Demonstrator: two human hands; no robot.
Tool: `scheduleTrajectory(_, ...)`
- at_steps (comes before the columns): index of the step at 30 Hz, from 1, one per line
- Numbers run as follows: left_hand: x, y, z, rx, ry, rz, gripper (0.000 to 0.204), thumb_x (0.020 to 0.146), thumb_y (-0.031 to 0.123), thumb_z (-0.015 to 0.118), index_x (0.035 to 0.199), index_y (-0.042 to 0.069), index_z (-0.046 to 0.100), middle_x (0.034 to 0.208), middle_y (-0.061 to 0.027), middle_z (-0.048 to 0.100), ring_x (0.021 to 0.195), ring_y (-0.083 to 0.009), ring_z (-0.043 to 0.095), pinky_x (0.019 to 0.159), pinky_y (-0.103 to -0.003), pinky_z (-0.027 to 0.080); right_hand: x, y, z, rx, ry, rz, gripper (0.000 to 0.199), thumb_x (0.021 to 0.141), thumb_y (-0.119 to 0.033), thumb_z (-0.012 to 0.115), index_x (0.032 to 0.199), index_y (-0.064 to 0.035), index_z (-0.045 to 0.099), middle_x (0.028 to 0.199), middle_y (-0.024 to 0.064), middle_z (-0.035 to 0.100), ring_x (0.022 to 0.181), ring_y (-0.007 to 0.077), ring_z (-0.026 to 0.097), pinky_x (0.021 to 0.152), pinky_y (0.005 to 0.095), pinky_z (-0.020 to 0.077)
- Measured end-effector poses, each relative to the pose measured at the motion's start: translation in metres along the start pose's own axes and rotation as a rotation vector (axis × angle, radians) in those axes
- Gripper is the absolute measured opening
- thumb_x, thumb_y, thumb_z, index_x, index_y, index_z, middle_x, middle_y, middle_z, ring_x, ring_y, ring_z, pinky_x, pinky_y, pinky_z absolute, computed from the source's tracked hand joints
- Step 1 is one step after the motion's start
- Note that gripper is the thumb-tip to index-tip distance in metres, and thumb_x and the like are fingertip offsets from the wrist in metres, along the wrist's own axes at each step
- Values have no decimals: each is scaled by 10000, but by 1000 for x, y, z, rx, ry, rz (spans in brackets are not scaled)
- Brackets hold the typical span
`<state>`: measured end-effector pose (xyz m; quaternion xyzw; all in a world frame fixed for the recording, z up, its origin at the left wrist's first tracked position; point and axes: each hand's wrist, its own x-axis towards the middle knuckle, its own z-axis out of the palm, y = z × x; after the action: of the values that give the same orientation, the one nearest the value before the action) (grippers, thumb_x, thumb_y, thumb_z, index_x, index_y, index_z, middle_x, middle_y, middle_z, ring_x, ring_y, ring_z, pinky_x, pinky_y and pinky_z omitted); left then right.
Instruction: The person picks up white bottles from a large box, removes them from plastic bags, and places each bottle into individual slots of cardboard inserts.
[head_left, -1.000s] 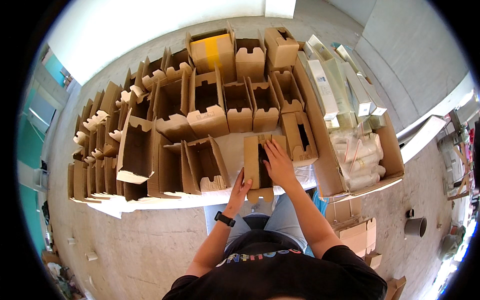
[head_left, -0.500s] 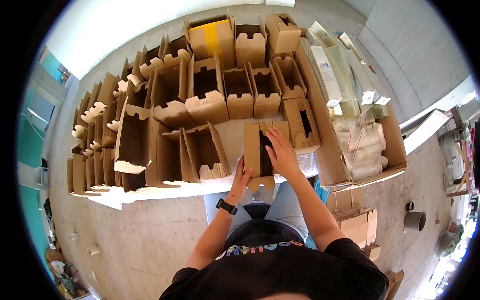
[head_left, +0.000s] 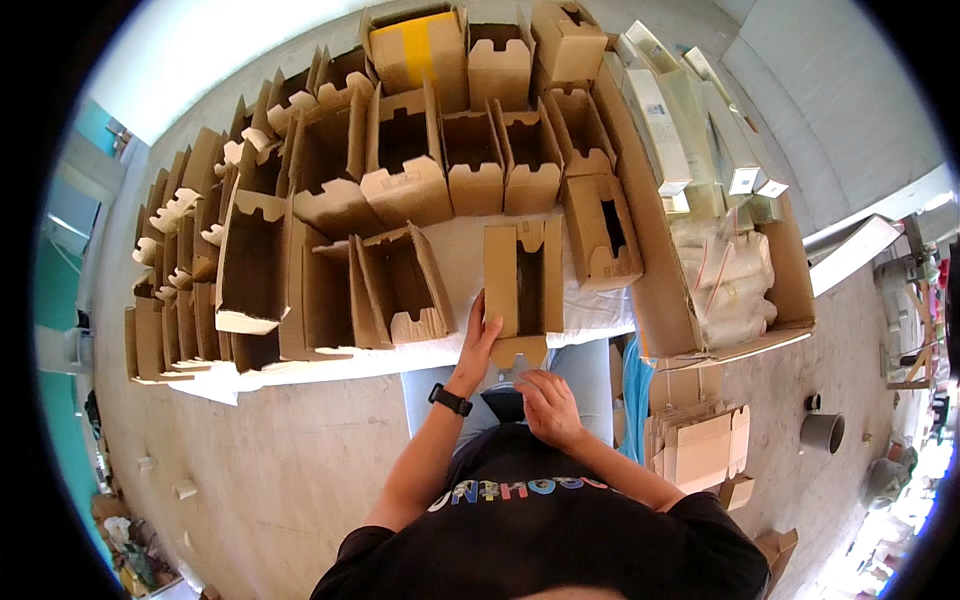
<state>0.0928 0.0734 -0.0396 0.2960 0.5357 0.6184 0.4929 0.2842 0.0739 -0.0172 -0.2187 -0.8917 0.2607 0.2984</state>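
Right hand [head_left: 548,408] has come off the box since the frame half a second ago: it sat on the box's right side then, now it's down at the lap, below the near edge of the white table [head_left: 600,312], fingers loosely curled, on nothing I can make out. Left hand [head_left: 482,338] hasn't moved: thumb and fingers closed on the lower left edge of the half-folded brown cardboard box with the open slot down its middle [head_left: 522,280].

Box lies flat at the near edge of the table, right of centre, with its bottom tab hanging over the edge toward the lap. It's up and right of the left hand, touching it, and well clear of the right hand.

Risks as I read it:
- One-hand hold on one edge, with overhang: box can pivot or slide off the near edge into the lap.
- Any push away shoves it into the open brown carton with the notched flap [head_left: 405,290] just left of it, or the folded brown carton lying on its side [head_left: 602,232] up and right. Both are close, and the rows behind are packed tight, so one knock could carry through.
- Tab over the edge could crease if the wrist drops on it.
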Motion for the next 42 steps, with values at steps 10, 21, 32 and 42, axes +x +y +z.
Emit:
scheduleTrajectory(10, 4, -1, -3, 5, 41, -29, 667, 973, 278, 540, 1502, 23, 225, 1549, -128, 260, 1441, -224, 212, 1161, -336, 177, 21, 9, 7, -248, -140, 58, 627, 828, -81, 557, 1429, -26, 387, 1495, 133, 372, 1400, 274, 340, 1146, 429, 270)
scheduleTrajectory(21, 6, -12, -8, -89, 53, 15, 581, 1012, 301, 468, 1484, 15, 283, 1520, -114, 323, 1422, -207, 253, 1160, -327, 179, 27, 4, 14, -290, -146, 133, 619, 850, -85, 538, 1444, -40, 368, 1525, 123, 331, 1418, 260, 314, 1155, 477, 207)
scheduleTrajectory(32, -8, 6, 9, 65, 79, 6, 693, 987, 323, 522, 1497, -25, 206, 1493, -138, 329, 1376, -211, 311, 1127, -320, 252, 38, 2, 7, -269, -47, 108, 614, 767, -16, 585, 1368, -53, 464, 1412, 105, 473, 1331, 239, 427, 1121, 474, 262)
scheduleTrajectory(42, -7, 2, 7, 108, 55, 44, 659, 992, 288, 515, 1489, -26, 218, 1481, -135, 338, 1363, -206, 322, 1126, -315, 251, -7, 10, 9, 98, 231, 216, 591, 755, 59, 599, 1324, -21, 459, 1305, 214, 500, 1236, 400, 457, 1054, 459, 357)
